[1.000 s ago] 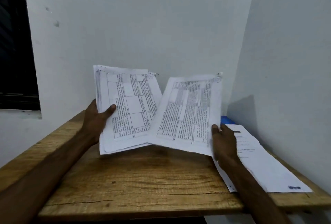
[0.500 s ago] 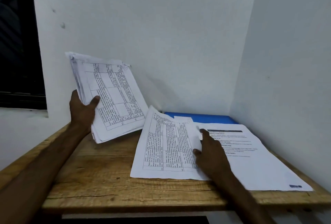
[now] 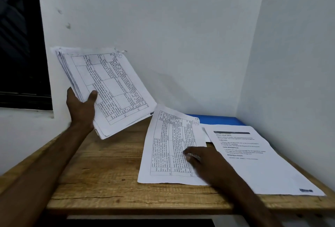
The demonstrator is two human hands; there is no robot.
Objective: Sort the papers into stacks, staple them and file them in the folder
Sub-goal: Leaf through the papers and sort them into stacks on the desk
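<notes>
Head view, item one: sheaf of papers, printed with tables, tilted in the air above the left half of the wooden table. My left hand grips its lower left edge, thumb across the top page, fingers curled behind.

Item two: single table sheet, lying on the wood. My right hand rests palm down on its right part, fingers straight and close together.

Item three: text page, just right of that hand, overlapping a blue folder in the back corner.

Both forearms reach forward.
</notes>
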